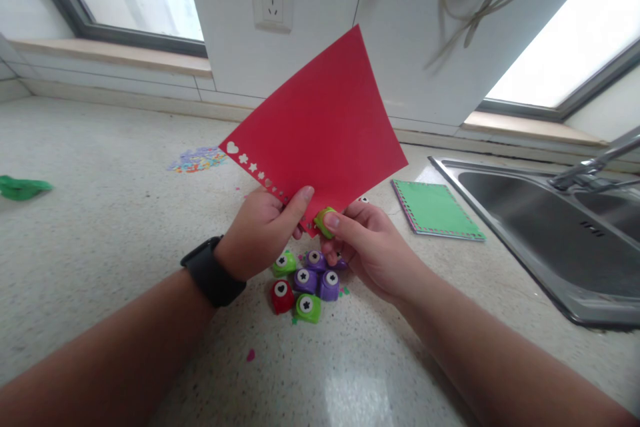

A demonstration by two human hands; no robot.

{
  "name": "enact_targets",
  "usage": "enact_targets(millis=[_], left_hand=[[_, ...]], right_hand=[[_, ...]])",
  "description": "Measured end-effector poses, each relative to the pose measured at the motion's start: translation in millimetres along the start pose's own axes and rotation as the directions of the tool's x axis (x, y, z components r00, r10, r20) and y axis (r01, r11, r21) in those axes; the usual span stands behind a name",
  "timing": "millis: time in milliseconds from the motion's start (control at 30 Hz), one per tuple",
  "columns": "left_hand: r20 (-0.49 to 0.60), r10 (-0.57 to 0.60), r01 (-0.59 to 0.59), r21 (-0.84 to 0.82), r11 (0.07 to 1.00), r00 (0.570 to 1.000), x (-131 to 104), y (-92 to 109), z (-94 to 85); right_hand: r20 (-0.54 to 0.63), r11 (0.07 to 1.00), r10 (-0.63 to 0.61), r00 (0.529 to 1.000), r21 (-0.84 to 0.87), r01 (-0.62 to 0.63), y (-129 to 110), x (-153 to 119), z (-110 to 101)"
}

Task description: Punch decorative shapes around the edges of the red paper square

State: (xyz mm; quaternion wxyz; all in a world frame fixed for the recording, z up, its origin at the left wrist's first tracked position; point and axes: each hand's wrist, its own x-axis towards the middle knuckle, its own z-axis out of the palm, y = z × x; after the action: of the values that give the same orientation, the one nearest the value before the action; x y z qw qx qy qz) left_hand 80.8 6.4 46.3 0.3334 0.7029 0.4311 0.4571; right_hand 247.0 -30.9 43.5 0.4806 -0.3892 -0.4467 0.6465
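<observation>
A square sheet of red paper point(325, 113) is held up over the counter, with heart, flower and star holes along its lower left edge. My left hand point(270, 227) pinches that edge, thumb on top. In my right hand point(370, 240) is a green craft punch point(325, 221), my thumb pressing on it at the sheet's bottom corner. Below the hands several more punches lie together: a red punch point(282, 296), a green punch point(307, 307) and purple punches point(329, 285). My right fingers partly hide one of the purple ones.
A stack of punched paper with a green sheet on top point(440, 210) lies right, beside the steel sink point(500, 247). Small paper cutouts point(199, 159) are heaped at back left. A green crumpled item point(24, 187) is far left. A pink cutout point(251, 355) lies in front.
</observation>
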Motion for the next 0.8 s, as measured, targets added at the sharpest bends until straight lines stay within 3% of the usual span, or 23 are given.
enact_targets(millis=[800], left_hand=[[-0.010,-0.043,0.041,-0.131,0.991,0.999,0.8,2.1,1.6]], right_hand=[[0.016,0.998,-0.049,0.999,-0.028,0.050,-2.9,3.1,-1.1]])
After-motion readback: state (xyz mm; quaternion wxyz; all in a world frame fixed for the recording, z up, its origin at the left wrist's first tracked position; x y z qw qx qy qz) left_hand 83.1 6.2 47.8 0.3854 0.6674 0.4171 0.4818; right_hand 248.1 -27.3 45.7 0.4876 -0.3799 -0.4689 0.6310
